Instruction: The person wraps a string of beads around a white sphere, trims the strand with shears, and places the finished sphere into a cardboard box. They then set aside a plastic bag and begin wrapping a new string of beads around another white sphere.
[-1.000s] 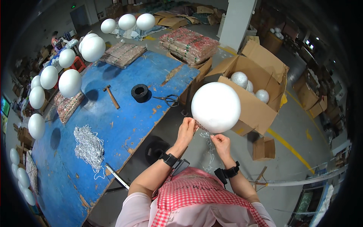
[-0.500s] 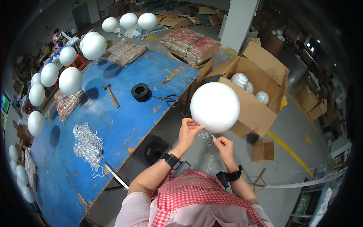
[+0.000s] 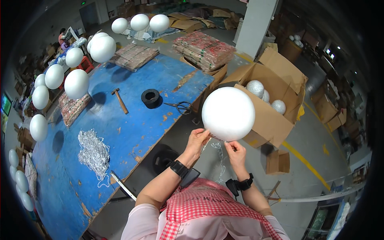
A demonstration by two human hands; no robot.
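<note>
A large smooth white ball [image 3: 228, 114] sits in front of me, beyond my fingertips; what bears it is hidden. My left hand [image 3: 197, 142] is closed in a pinch at the ball's lower left edge, on a thin silver bead string [image 3: 219, 156]. At the lower edge of the ball, my right hand [image 3: 236, 155] pinches the same string between thumb and forefinger. Between the hands a short stretch of beads lies along the ball's underside. The rest of the string hangs in loose loops below it.
On the blue table [image 3: 132, 94] lie a heap of silver bead strings [image 3: 93, 154], a hammer [image 3: 120, 101], a black tape roll [image 3: 151, 98] and scissors [image 3: 179, 107]. Several white balls [image 3: 77, 84] stand over the left side. An open carton [image 3: 266, 114] holds bead-covered balls [image 3: 255, 88].
My left hand has come slightly down, and my right hand has moved up against the ball's underside. The bead stretch between them is now close to the ball. The view has shifted slightly.
</note>
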